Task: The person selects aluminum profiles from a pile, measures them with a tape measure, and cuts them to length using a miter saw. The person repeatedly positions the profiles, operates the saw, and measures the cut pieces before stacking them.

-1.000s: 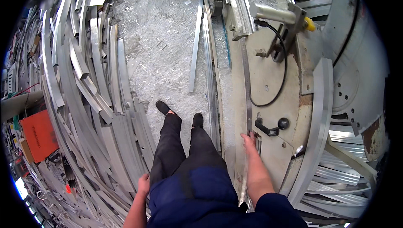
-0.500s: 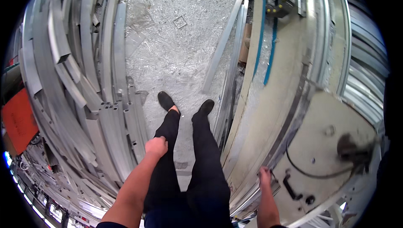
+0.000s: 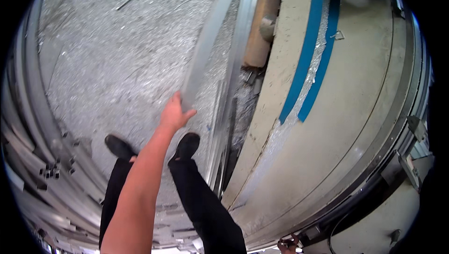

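My left hand (image 3: 174, 114) reaches forward over the floor, thumb and fingers spread. Just beyond it lies the near end of a long silver metal bar (image 3: 206, 43), slanting away toward the top of the view. The bar's end sits between the thumb and fingers as seen from above; whether they touch it, I cannot make out. Low at the bottom edge, my right hand (image 3: 288, 244) is beside the cream machine bed (image 3: 336, 127). Its fingers are small and partly cut off, so their grip is unclear.
Long metal profiles (image 3: 236, 52) lie along the machine's base, next to a brown block (image 3: 261, 31). Blue strips (image 3: 304, 62) run along the bed. Stacked profiles (image 3: 28, 104) line the left side. Shiny metal scraps litter the floor (image 3: 117, 57) around my shoes.
My left hand has moved forward from beside my leg to the bar's near end, its fingers opening. The view has shifted closer to the bar and machine bed.
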